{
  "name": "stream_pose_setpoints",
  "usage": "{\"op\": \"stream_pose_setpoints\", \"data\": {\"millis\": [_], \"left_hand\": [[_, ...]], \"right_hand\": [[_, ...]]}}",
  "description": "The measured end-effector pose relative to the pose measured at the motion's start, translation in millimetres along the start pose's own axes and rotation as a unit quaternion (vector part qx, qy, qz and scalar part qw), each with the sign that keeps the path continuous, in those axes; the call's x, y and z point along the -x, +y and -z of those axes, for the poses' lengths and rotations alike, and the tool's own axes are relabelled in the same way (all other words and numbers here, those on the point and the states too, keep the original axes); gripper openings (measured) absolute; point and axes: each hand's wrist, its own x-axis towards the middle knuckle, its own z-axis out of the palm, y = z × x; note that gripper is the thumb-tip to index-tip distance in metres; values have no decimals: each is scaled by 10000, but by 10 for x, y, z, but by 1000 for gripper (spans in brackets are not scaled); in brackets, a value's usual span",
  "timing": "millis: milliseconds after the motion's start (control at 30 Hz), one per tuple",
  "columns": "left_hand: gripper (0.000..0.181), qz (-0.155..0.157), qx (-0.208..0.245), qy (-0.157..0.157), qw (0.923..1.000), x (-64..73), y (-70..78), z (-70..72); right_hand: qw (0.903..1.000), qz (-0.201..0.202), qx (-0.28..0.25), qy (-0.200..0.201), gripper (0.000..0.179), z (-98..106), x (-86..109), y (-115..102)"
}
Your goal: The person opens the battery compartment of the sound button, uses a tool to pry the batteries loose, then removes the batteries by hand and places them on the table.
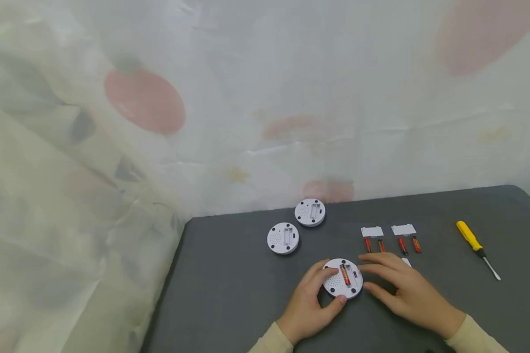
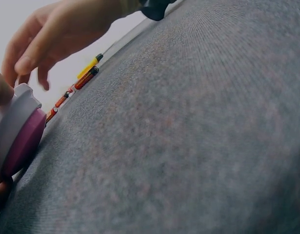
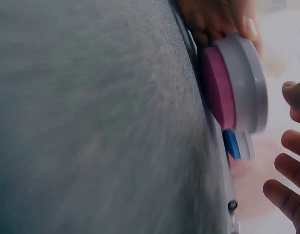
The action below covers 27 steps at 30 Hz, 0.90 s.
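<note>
In the head view a round white device [image 1: 332, 283] lies on the table with its battery compartment facing up; the wrist views show a pink underside. One red AAA-size battery [image 1: 345, 276] lies at the compartment, beside a bare slot. My left hand [image 1: 308, 304] grips the device by its rim, thumb at the near edge and a finger on its upper face close to the battery. Just to the right, my right hand [image 1: 399, 289] is spread with nothing in it, its fingertips near the rim; whether they touch cannot be told. In the right wrist view its fingers [image 3: 291, 170] stand apart.
Two more round white devices, one nearer [image 1: 276, 239] and one farther [image 1: 303, 212], lie behind with compartments bare. White covers [image 1: 372, 232] and several red batteries [image 1: 402, 245] lie beyond my right hand. A yellow-handled screwdriver [image 1: 469, 236] lies at the right.
</note>
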Motion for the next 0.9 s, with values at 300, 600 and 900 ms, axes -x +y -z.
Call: {"op": "stream_pose_setpoints", "data": {"millis": [300,600,900], "left_hand": [[52,-69,55,-56,9999,3,-14,-13],[53,-120,-43,-117,9998,10,-28,-9],[52,-187,-116,-49,9997,13,-35,-21]], "right_hand": [[9989,351,8,-307,46,-170,-206,-36],[9964,845,-21,-98,41,-252,-291,11],[9961,822,320,-55,30,-237,-296,-35]]}}
